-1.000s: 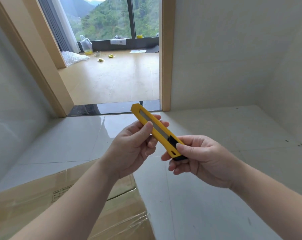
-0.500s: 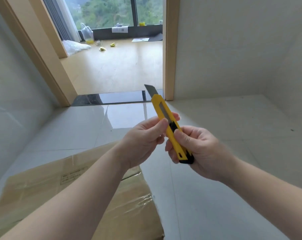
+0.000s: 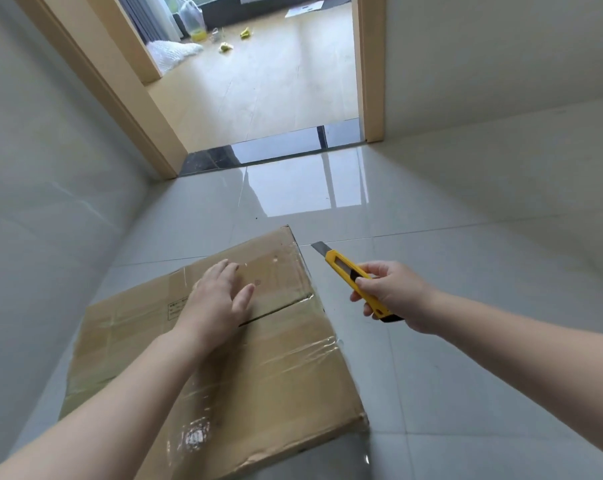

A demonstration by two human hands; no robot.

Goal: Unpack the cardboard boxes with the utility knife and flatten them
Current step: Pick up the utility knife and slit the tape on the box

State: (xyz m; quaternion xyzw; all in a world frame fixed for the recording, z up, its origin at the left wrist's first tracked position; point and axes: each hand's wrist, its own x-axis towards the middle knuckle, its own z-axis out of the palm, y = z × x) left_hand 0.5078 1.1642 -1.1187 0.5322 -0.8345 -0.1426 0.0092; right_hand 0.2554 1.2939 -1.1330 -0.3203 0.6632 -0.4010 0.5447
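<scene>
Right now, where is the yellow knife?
In the head view the yellow utility knife is right of centre, gripped in the right hand above the floor tiles, just beside the right edge of the cardboard box, blade out.

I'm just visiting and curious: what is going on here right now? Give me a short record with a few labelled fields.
Setting: glossy grey tiled floor, open doorway beyond
Box: brown cardboard box wrapped in clear tape, closed, lying on the floor
Left hand: left hand spread flat on the box top, near the seam between the flaps
Right hand: right hand grips a yellow utility knife off the box's right side
Blade: extended, pointing away from the person, not touching the box
Stage: cutting not yet begun
</scene>
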